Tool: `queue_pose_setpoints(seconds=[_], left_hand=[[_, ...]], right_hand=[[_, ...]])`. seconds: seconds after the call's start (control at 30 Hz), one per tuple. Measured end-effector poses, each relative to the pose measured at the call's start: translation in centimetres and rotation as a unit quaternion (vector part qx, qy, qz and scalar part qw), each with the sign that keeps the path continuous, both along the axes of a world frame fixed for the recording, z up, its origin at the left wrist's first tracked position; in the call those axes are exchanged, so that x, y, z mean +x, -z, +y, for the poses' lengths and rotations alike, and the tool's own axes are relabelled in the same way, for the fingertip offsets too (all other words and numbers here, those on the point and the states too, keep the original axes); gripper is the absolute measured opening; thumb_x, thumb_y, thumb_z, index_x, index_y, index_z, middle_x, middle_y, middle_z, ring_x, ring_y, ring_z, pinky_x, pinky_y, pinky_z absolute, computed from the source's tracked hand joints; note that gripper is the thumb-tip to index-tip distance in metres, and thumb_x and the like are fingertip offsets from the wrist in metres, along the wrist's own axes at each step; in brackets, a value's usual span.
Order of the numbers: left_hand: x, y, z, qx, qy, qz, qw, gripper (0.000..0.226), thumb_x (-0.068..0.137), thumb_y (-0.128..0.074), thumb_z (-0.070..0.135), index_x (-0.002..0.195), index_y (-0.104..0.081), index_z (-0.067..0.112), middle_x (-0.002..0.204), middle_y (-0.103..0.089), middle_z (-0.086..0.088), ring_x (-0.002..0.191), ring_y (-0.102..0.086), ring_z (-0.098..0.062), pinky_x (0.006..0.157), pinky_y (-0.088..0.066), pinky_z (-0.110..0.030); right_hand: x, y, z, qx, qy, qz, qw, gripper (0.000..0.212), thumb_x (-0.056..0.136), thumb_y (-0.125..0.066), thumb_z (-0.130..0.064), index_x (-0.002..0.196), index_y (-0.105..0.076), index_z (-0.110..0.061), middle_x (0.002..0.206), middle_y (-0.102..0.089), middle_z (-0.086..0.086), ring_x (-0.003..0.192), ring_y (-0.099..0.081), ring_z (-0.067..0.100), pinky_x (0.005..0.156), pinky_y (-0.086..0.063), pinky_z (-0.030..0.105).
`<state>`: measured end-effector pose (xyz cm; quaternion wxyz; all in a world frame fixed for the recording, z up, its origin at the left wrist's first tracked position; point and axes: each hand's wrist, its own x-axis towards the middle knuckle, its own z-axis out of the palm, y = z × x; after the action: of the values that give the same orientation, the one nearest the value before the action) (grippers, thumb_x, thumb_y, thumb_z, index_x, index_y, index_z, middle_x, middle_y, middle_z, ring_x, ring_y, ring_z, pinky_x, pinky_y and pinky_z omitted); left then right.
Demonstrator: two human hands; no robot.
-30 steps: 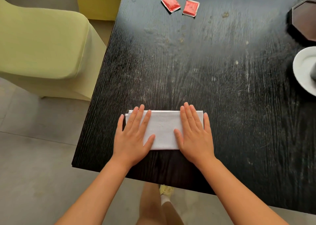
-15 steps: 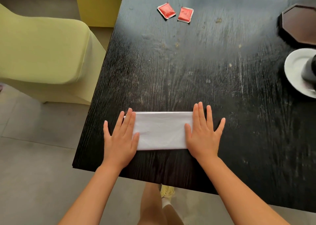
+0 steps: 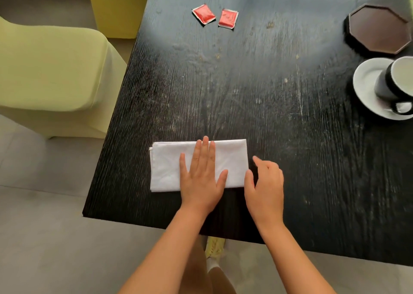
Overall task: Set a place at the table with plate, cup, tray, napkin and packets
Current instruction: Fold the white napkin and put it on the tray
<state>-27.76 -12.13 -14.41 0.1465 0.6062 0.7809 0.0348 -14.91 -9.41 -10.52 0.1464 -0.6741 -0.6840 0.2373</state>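
White folded napkin point(image 3: 199, 166) is lying near the table's point(image 3: 268, 106) front-left corner because you are pinning it with your flat, open left hand point(image 3: 201, 177) while your right hand point(image 3: 264, 182), fingers loosely curled and gripping nothing, is hovering at its right edge.

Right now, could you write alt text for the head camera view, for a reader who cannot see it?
A person's left hand presses flat on a folded white napkin near the edge of a black table, while the right hand sits beside the napkin's right end. Farther away lie two red packets, a dark eight-sided tray, and a cup on a white plate.
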Motion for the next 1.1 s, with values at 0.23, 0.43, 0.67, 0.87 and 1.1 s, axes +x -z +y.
queue_pose_setpoints(seconds=[0.23, 0.43, 0.67, 0.87, 1.1], left_hand=[[0.0, 0.4, 0.3, 0.014, -0.002, -0.001, 1.000, 0.068, 0.088, -0.023, 0.052, 0.149, -0.007, 0.027, 0.158, -0.002, -0.001, 0.144, 0.006, -0.018, 0.114, 0.002, -0.050], [-0.2, 0.5, 0.1, 0.009, 0.001, -0.009, 1.000, 0.071, 0.086, -0.017, 0.058, 0.147, 0.004, 0.029, 0.157, 0.010, 0.002, 0.144, 0.013, -0.015, 0.114, 0.010, -0.047], [-0.1, -0.2, -2.8, 0.012, 0.018, -0.041, 0.999, 0.073, 0.090, -0.013, 0.056, 0.148, 0.004, 0.016, 0.157, 0.007, 0.003, 0.144, 0.013, -0.012, 0.113, 0.019, -0.044], [0.4, -2.7, -4.6, 0.082, -0.123, -0.298, 0.943, 0.063, 0.091, -0.017, 0.051, 0.144, -0.032, 0.018, 0.150, -0.033, 0.005, 0.141, -0.023, -0.007, 0.118, -0.009, -0.030], [-4.1, -6.7, -2.6, 0.003, -0.389, -0.671, 0.632, 0.062, 0.092, -0.021, 0.060, 0.118, -0.061, 0.021, 0.107, -0.071, -0.003, 0.099, -0.067, -0.010, 0.088, -0.048, -0.028]], right_hand=[[-0.4, 0.0, 1.0, -0.092, 0.043, 0.023, 0.995, 0.014, 0.090, -0.052, -0.022, 0.093, -0.061, -0.012, 0.084, -0.060, 0.002, 0.079, -0.055, 0.016, 0.057, -0.034, 0.021], [-0.7, -0.6, 2.1, -0.133, 0.037, 0.018, 0.990, 0.014, 0.089, -0.052, -0.025, 0.085, -0.058, -0.013, 0.089, -0.057, 0.001, 0.072, -0.050, 0.011, 0.052, -0.033, 0.022], [-0.9, -1.9, 1.7, -0.140, 0.065, 0.154, 0.976, 0.008, 0.085, -0.056, -0.021, 0.078, -0.058, -0.016, 0.075, -0.059, -0.009, 0.072, -0.055, 0.005, 0.057, -0.041, 0.021], [-2.6, -3.7, 0.5, -0.138, 0.055, 0.237, 0.960, 0.012, 0.083, -0.059, -0.021, 0.072, -0.057, -0.025, 0.077, -0.064, -0.009, 0.075, -0.060, 0.003, 0.060, -0.040, 0.018], [-5.7, -5.3, -1.6, -0.130, -0.017, 0.286, 0.949, 0.007, 0.084, -0.062, -0.026, 0.077, -0.062, -0.028, 0.082, -0.068, -0.018, 0.080, -0.064, -0.004, 0.067, -0.049, 0.011]])
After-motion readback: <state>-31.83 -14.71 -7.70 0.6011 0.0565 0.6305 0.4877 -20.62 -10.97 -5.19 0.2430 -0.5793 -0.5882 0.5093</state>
